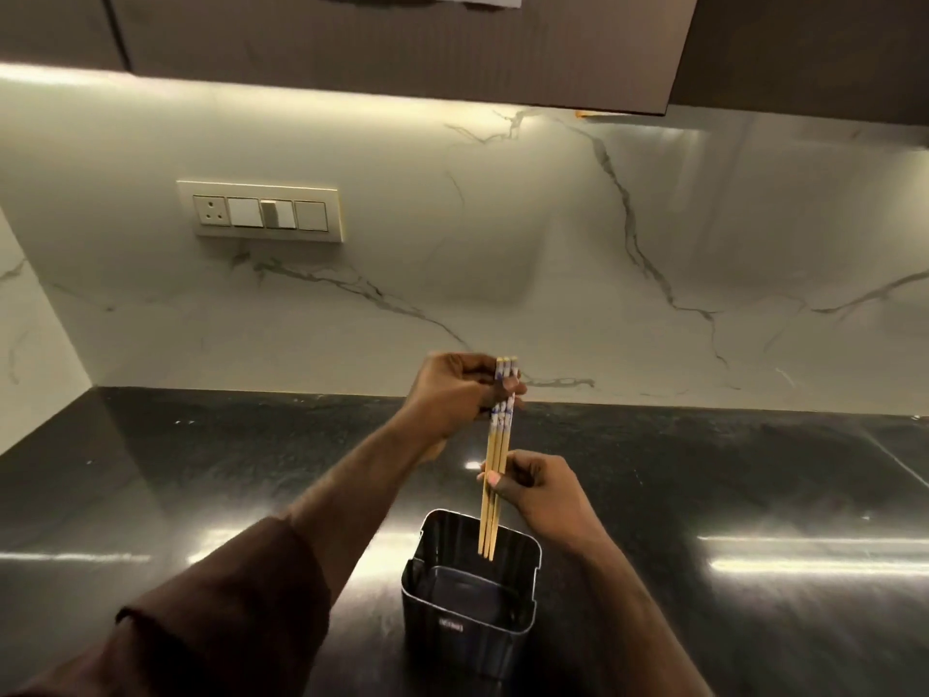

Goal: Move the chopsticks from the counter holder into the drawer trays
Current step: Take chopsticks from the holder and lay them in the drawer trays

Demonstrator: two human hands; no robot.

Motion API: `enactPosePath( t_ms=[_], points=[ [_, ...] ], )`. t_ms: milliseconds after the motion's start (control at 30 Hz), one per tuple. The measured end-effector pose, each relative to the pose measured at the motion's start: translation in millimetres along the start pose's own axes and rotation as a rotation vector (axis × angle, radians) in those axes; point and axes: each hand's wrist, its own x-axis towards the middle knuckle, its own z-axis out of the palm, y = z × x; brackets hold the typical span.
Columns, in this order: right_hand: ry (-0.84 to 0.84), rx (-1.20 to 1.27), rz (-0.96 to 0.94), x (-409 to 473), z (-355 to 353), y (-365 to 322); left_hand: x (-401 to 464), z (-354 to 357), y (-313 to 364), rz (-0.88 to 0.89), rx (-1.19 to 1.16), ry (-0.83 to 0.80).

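Chopsticks (497,460): upright bundle, patterned tops up, plain tips level with the holder's rim, whether inside cannot be told.
Left hand (460,392): fingers closed around the patterned upper ends.
Right hand (540,487): thumb and fingers pinching the mid-shafts.
Holder (470,613): dark rectangular container, standing on counter.
Counter (729,495): glossy black stone.
Backsplash (502,244): veined white marble, switch plate (261,211) mounted at left.

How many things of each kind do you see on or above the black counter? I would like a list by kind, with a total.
Chopsticks: 3 visible ends, held in a bundle by the left hand and the right hand
Black holder: 1, standing on the counter
Hands: 2
Total: 6
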Motion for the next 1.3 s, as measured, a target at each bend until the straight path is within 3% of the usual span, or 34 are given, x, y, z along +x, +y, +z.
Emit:
enactPosePath(
  t_ms=[233, 567, 900, 1300],
  points=[
    [-0.068, 0.248, -0.05, -54, 3, -43, -43, -21, 76, 0.179, -0.08, 0.067],
    [0.023, 0.469, 0.059, -187, 18, -55, -124, -25, 79, 0.133, -0.298, 0.021],
    [0.266, 0.436, 0.236, -320, -44, -42, -182, 89, 65, 0.025, -0.381, -0.247],
    [0.493, 0.399, 0.413, -497, -165, 28, -288, 307, 19, -0.193, -0.33, -0.479]
  ],
)
